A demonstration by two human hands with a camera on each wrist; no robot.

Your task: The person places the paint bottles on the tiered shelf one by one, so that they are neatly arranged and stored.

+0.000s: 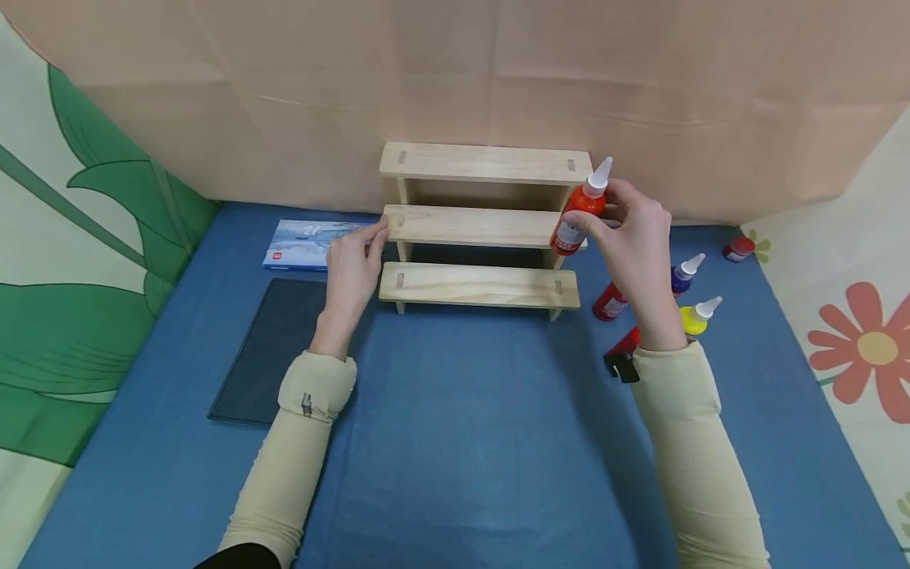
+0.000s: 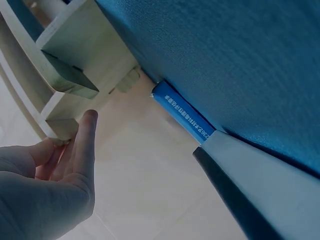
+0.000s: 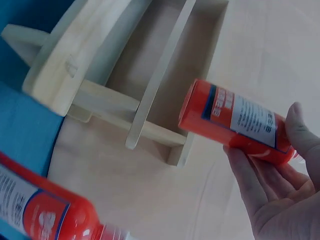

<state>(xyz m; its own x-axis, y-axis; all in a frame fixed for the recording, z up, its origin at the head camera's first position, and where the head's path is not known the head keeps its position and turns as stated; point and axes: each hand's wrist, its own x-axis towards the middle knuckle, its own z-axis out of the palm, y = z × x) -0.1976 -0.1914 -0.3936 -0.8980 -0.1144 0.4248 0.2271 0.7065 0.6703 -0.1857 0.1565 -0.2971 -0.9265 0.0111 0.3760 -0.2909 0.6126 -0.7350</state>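
A pale three-step wooden display shelf (image 1: 469, 227) stands at the back of the blue table. At the left end of its middle board, my left hand (image 1: 353, 265) pinches the edge between thumb and fingers; the left wrist view shows these fingertips against the board's end. My right hand (image 1: 643, 237) grips a red-orange paint bottle (image 1: 584, 201) with a white pointed nozzle, held tilted in the air by the shelf's right end. In the right wrist view, thumb and fingers wrap the nozzle end of this bottle (image 3: 235, 122), whose base points toward the shelf.
Right of the shelf are a red bottle (image 1: 609, 303), a blue bottle (image 1: 680, 283), a yellow bottle (image 1: 693, 321) and a small red item (image 1: 739, 249). A blue-and-white box (image 1: 302, 241) and a dark flat panel (image 1: 266, 356) lie left. Beige cloth (image 1: 462, 79) hangs behind.
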